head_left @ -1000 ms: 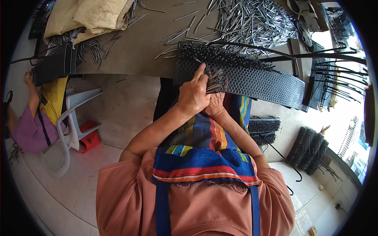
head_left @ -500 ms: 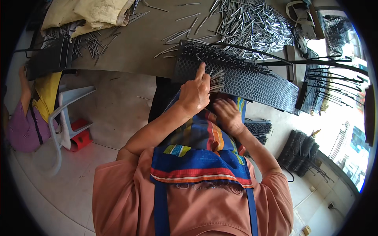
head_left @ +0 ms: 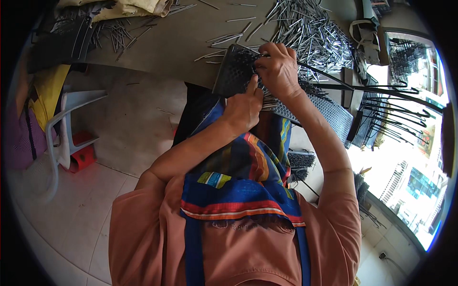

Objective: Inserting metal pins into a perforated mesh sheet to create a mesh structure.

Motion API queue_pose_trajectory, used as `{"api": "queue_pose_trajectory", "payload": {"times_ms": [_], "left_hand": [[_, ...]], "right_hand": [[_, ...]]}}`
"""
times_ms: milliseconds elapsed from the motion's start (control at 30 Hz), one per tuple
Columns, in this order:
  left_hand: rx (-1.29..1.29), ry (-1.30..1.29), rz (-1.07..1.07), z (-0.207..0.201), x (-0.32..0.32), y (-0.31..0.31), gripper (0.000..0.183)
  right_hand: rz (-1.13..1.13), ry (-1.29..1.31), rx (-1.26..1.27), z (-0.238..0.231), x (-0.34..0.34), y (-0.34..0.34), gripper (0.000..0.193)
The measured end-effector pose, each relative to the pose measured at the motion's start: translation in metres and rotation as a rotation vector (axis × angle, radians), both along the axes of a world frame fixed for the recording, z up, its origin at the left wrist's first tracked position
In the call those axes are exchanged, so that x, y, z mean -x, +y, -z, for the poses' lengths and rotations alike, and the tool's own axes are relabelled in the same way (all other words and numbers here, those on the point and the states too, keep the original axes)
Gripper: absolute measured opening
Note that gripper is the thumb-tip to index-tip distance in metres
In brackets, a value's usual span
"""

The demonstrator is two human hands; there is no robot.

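Note:
A long dark perforated metal plate [head_left: 336, 117] lies across the table's near edge and over my lap, with dark rod ends standing in many of its holes. My left hand [head_left: 242, 112] is closed around a bundle of thin metal rods [head_left: 269, 101]. Its index finger points forward and touches the plate. Over the plate, my right hand [head_left: 280, 71] has its fingers bent and drawn together close to that fingertip. Whatever it pinches is hidden behind the fingers.
A large heap of loose metal rods [head_left: 312, 40] covers the table [head_left: 157, 52] beyond the plate. Black hooked bars [head_left: 393, 112] stick out at the right. At the left are another person's yellow clothing [head_left: 51, 90], a pale plastic chair [head_left: 78, 107] and a cream cloth [head_left: 126, 9].
My right hand has risen from beside my lap onto the plate, next to my left index finger. My left hand keeps the rods and has shifted slightly right and down in view.

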State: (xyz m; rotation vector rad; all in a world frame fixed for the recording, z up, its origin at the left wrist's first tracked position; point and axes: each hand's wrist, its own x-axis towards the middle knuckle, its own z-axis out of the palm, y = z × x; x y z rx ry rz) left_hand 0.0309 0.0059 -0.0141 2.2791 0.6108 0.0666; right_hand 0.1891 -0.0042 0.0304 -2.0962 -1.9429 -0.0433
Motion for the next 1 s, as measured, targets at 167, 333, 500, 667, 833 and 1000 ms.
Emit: {"api": "queue_pose_trajectory", "payload": {"times_ms": [167, 333, 500, 667, 833, 1000], "left_hand": [[0.000, -0.011, 0.030, 0.001, 0.003, 0.003, 0.053], [-0.051, 0.002, 0.079, -0.005, 0.001, 0.005, 0.042], [-0.039, 0.018, 0.112, -0.004, 0.003, 0.006, 0.041], [-0.087, -0.057, 0.130, 0.005, 0.008, 0.006, 0.041], [-0.137, -0.054, 0.161, 0.002, 0.006, 0.006, 0.041], [-0.165, -0.017, 0.144, 0.004, 0.002, 0.001, 0.045]], "right_hand": [[0.000, -0.093, 0.024, 0.006, 0.011, 0.001, 0.010], [0.003, -0.065, 0.051, 0.017, 0.005, 0.003, 0.010], [-0.041, -0.003, -0.003, 0.023, 0.002, 0.004, 0.009], [-0.048, 0.056, -0.125, 0.010, 0.004, 0.007, 0.008], [-0.037, -0.016, -0.030, 0.009, 0.003, 0.005, 0.008], [0.013, -0.045, 0.050, 0.014, 0.010, 0.002, 0.008]]}}
